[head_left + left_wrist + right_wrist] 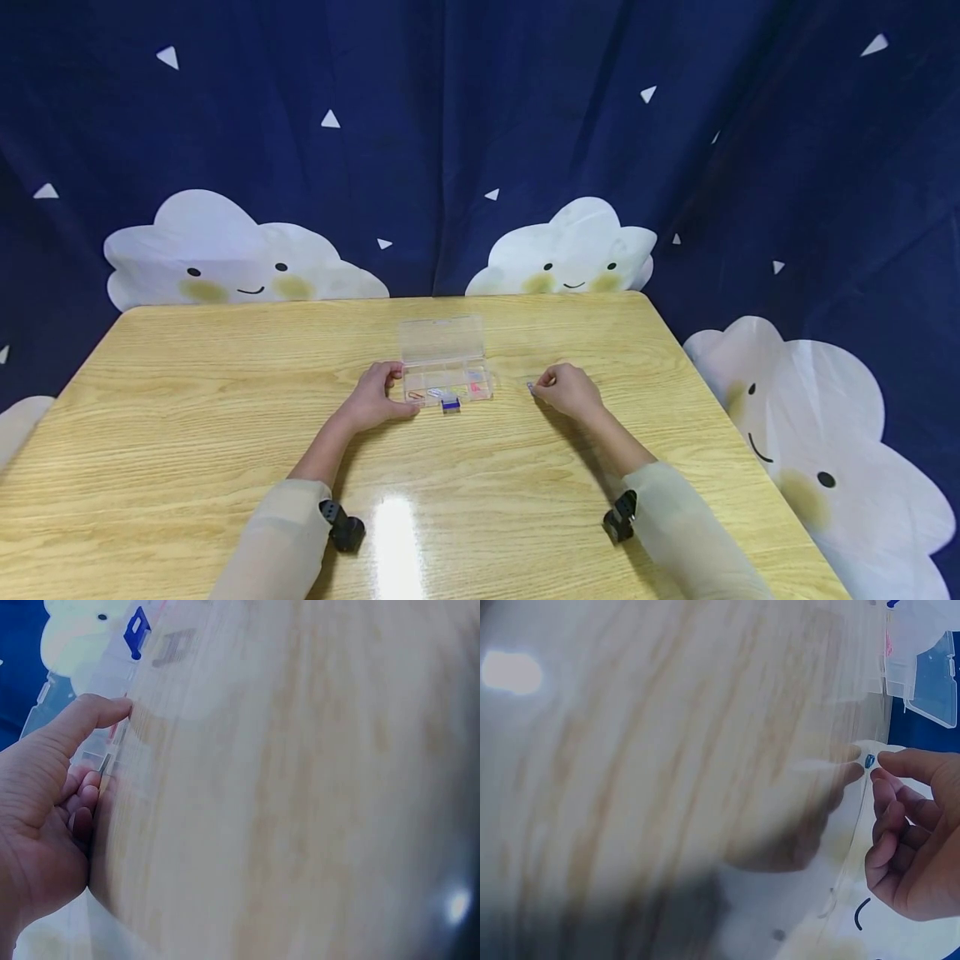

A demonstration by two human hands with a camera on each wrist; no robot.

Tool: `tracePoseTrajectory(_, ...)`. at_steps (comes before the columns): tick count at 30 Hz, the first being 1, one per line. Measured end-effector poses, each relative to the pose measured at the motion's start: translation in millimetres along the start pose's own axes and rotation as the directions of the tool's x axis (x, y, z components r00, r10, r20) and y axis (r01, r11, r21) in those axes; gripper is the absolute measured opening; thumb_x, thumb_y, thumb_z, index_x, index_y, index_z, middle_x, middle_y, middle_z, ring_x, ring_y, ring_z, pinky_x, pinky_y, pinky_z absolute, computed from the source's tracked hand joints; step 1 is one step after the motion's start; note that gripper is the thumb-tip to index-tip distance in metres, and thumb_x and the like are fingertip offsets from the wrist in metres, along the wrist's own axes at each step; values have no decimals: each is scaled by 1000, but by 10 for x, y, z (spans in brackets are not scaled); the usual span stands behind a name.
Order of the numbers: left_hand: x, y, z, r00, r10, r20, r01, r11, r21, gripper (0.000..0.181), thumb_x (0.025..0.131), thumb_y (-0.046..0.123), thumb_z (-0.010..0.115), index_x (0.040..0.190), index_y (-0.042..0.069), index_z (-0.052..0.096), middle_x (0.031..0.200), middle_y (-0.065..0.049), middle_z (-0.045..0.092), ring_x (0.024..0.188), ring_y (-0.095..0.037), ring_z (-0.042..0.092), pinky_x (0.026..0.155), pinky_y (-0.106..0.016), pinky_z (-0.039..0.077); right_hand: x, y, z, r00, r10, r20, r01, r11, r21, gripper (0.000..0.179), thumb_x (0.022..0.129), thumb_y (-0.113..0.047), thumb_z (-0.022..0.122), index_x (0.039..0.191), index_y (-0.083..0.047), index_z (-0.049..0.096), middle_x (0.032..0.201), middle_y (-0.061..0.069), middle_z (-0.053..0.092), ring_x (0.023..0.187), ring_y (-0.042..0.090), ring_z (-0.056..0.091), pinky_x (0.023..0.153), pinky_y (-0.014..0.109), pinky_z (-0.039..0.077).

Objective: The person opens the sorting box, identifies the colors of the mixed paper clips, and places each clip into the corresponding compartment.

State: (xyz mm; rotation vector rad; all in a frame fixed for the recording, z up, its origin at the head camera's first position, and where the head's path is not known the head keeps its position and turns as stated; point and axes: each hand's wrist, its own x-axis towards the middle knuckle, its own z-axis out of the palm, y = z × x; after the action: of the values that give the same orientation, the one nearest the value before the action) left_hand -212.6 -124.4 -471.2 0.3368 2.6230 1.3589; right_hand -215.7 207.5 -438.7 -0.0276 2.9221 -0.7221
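Observation:
A clear plastic compartment box [447, 364] lies on the table with its lid [442, 340] tipped back. Small paper clips show inside, including a red one [416, 396] at the left and pink pieces [475, 387] at the right. My left hand [375, 396] grips the box's left end, thumb at the front corner and fingers round the side. Off to the right of the box, my right hand [572, 392] pinches a small blue paper clip [870, 760] by thumb and forefinger, low over the table. The other right fingers curl in toward the palm.
A blue latch [451, 405] sticks out from the box's front edge. The wooden table [225, 375] reaches back to a dark blue curtain [450, 125] with cloud prints. Dark wrist cameras [347, 530] sit on both sleeves.

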Motion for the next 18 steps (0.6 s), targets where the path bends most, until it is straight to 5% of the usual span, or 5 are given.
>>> tracePoseTrajectory(18,0,5,4,1000,-11,10,11,1000,7,79,72,23,79,134,-5,39,121,-17,46,103,-26,42,91,-38,37,5,-38,9,1000,-20,-20,18,994,-109,11,81,-28,66,78,-18,69,81,-2,68,63,13,56,50,27,40)
